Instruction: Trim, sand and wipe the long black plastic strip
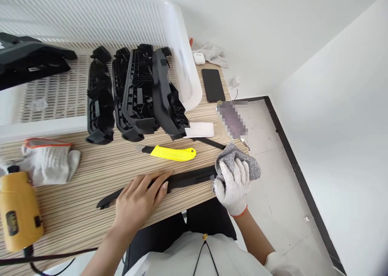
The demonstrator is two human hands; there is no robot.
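A long black plastic trim strip (190, 178) lies along the table's near edge. My bare left hand (139, 197) holds it left of the middle, fingers over its top and the thumb on the near side. On my right hand (235, 187) is a white knit glove with an orange cuff. That hand is closed on a grey cloth (250, 165), which covers the strip's right end. Just beyond the strip is a yellow utility knife (174, 153), its blade pointing left. A thin black piece (212, 142) lies behind the cloth, partly hidden.
A white plastic basket (182, 45) with black molded parts (139, 94) stands at the back, several parts jutting over its front rim. To the left are a yellow heat gun (20, 211) and a white glove (50, 161). A black phone (213, 85) lies at the right back.
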